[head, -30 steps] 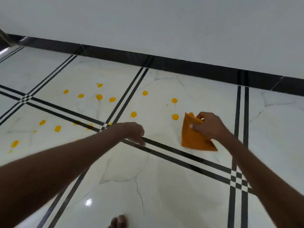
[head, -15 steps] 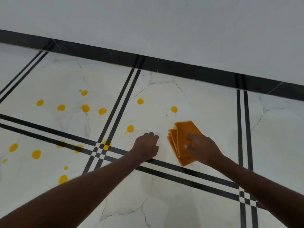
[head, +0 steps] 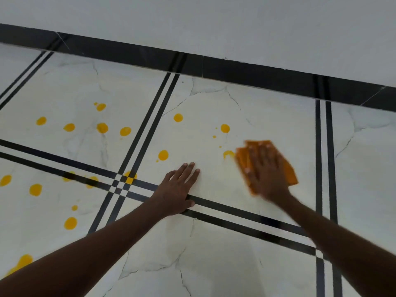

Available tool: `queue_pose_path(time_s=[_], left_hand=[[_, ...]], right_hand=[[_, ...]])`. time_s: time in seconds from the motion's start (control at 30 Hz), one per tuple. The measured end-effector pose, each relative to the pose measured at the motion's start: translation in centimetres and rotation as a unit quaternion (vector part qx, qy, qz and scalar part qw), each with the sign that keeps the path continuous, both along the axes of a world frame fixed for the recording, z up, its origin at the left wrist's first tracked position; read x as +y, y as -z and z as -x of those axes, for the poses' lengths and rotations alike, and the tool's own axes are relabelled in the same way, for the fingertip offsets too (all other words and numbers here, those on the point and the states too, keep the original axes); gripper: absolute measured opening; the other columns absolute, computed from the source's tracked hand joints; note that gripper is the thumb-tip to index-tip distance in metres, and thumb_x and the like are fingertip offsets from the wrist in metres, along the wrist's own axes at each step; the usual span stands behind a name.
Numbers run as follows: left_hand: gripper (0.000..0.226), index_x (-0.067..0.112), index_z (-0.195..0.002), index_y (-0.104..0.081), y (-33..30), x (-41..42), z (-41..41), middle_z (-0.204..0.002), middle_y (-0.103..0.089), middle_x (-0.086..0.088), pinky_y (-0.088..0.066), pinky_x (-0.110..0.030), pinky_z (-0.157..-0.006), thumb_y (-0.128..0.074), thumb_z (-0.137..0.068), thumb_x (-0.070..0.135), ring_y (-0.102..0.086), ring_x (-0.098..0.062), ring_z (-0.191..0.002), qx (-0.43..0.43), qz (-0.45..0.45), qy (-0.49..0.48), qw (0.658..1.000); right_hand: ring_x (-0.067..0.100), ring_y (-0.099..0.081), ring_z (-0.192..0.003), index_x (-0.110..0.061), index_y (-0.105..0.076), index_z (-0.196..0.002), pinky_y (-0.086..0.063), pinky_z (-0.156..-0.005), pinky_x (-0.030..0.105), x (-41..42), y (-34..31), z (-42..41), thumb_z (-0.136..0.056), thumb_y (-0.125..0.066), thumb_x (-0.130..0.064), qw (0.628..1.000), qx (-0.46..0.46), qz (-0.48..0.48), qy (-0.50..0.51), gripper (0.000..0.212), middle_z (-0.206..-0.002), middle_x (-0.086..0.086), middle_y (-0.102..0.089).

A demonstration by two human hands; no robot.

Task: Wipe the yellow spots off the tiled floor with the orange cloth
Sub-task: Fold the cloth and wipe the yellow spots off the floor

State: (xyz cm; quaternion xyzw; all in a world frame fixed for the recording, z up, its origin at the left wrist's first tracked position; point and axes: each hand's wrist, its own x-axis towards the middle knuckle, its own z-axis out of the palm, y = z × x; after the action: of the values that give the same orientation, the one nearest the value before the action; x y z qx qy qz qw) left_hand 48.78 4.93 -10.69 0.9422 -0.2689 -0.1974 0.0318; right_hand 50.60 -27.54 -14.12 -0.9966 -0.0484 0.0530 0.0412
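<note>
On the tiled floor [head: 214, 243], far left, yellow spots [head: 102, 127] are sitting scattered across two white marble-look tiles; a few more are lying at the bottom-left edge of view. Black double stripes [head: 147, 129] are crossing btwn tiles, w/ one spot [head: 129, 176] sitting right on the crossing. Black skirting [head: 257, 76] is running along the base of the grey wall [head: 214, 22] at the back.

Centre tile: approx. 3 larger spots plus small flecks are showing. Left hand [head: 176, 189] is lying flat on the floor, palm down, fingers straight and lightly spread, holding nothing; its heel is resting over the near stripe pair.

Just right of that, well apart from the left hand, a smeared spot [head: 228, 154] is touching the left edge of the orange cloth [head: 289, 174]. Cloth is lying folded on the floor, layers showing at its left side. Right hand [head: 264, 168] is pressing flat on top of the cloth, fingers extended and slightly spread, not pinching it. Hand and cloth are motion-blurred.
</note>
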Motion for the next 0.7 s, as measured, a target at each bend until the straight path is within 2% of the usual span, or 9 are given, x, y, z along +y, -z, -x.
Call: queue_pose_path(time_s=[0.07,0.13,0.2,0.33,0.4,0.47,0.53,0.63,0.7], left_hand=[[0.102,0.023,-0.160,0.011,0.1,0.3,-0.1,-0.166,0.022,-0.001,-0.008,-0.043,-0.125,-0.058,-0.090,0.054,0.016,-0.021,-0.154,0.000,-0.018,0.007,1.000],[0.106,0.025,-0.159,0.013,0.0,0.4,-0.2,-0.165,0.025,0.001,-0.006,-0.043,-0.124,-0.059,-0.089,0.057,0.018,-0.019,-0.153,-0.002,-0.029,0.012,0.999],[0.108,0.028,-0.159,0.013,-0.1,0.5,0.0,-0.165,0.024,0.003,-0.005,-0.045,-0.124,-0.061,-0.087,0.058,0.017,-0.019,-0.154,-0.011,-0.032,0.004,0.999],[0.104,0.029,-0.158,0.015,-0.3,0.3,0.7,-0.165,0.023,0.003,-0.006,-0.047,-0.125,-0.055,-0.089,0.061,0.016,-0.022,-0.154,-0.021,-0.041,-0.009,0.999],[0.101,0.029,-0.158,0.014,-0.2,0.9,0.8,-0.166,0.023,0.003,-0.008,-0.046,-0.125,-0.051,-0.090,0.064,0.015,-0.022,-0.154,-0.033,-0.040,-0.009,0.999],[0.100,0.030,-0.159,0.013,0.2,1.3,0.9,-0.165,0.022,0.003,-0.008,-0.045,-0.125,-0.051,-0.089,0.064,0.014,-0.022,-0.154,-0.031,-0.028,-0.019,0.999],[0.102,0.030,-0.159,0.012,0.4,1.1,1.0,-0.165,0.023,0.001,-0.006,-0.044,-0.125,-0.053,-0.088,0.064,0.016,-0.023,-0.154,-0.030,-0.020,-0.034,0.999],[0.104,0.032,-0.157,0.018,0.8,1.2,1.4,-0.164,0.028,-0.002,-0.001,-0.044,-0.125,-0.054,-0.089,0.062,0.022,-0.026,-0.152,-0.026,-0.021,-0.062,0.997],[0.104,0.032,-0.157,0.018,1.0,1.0,1.6,-0.164,0.028,-0.002,-0.002,-0.045,-0.125,-0.054,-0.088,0.061,0.022,-0.026,-0.152,-0.030,-0.013,-0.065,0.997]], right_hand=[[0.044,-0.013,-0.157,-0.015,-0.011,-0.164,-0.013,-0.123,0.065,-2.4,-0.2,-2.2,-0.102,-0.019,-0.055,0.988,-0.008,-0.018,0.156,0.074,-0.169,0.021,-0.017],[0.047,-0.012,-0.156,-0.012,-0.010,-0.164,-0.011,-0.122,0.068,-0.6,-0.3,-2.3,-0.101,-0.021,-0.054,0.974,-0.031,-0.023,0.225,0.076,-0.168,0.025,-0.016],[0.049,-0.015,-0.155,-0.011,-0.016,-0.163,-0.012,-0.122,0.069,4.8,-0.3,-0.4,-0.098,-0.026,-0.051,0.988,-0.034,-0.036,0.144,0.078,-0.167,0.027,-0.019],[0.036,-0.008,-0.159,-0.022,-0.010,-0.165,-0.010,-0.125,0.062,8.1,-0.1,1.2,-0.100,-0.029,-0.054,0.985,-0.002,-0.016,-0.170,0.074,-0.171,0.014,-0.013],[0.034,-0.013,-0.159,-0.025,-0.014,-0.164,-0.015,-0.124,0.063,4.2,0.7,-2.8,-0.100,-0.027,-0.055,0.989,-0.025,-0.018,-0.147,0.071,-0.170,0.014,-0.021],[0.038,-0.014,-0.158,-0.023,-0.012,-0.165,-0.014,-0.124,0.065,-0.4,0.7,-6.5,-0.101,-0.019,-0.056,1.000,-0.014,-0.009,0.001,0.072,-0.169,0.017,-0.022],[0.042,-0.009,-0.157,-0.020,-0.002,-0.165,-0.008,-0.124,0.064,-3.2,0.6,-7.4,-0.102,-0.012,-0.059,0.997,-0.002,-0.002,0.073,0.075,-0.170,0.021,-0.014],[0.047,-0.012,-0.156,-0.014,-0.004,-0.165,-0.012,-0.123,0.068,-1.2,0.4,-5.5,-0.101,-0.015,-0.055,0.999,-0.017,0.028,0.015,0.077,-0.168,0.026,-0.014],[0.048,-0.016,-0.155,-0.012,-0.012,-0.164,-0.019,-0.120,0.069,1.0,0.5,-1.8,-0.099,-0.024,-0.052,0.995,-0.025,0.045,-0.089,0.077,-0.167,0.028,-0.019]])
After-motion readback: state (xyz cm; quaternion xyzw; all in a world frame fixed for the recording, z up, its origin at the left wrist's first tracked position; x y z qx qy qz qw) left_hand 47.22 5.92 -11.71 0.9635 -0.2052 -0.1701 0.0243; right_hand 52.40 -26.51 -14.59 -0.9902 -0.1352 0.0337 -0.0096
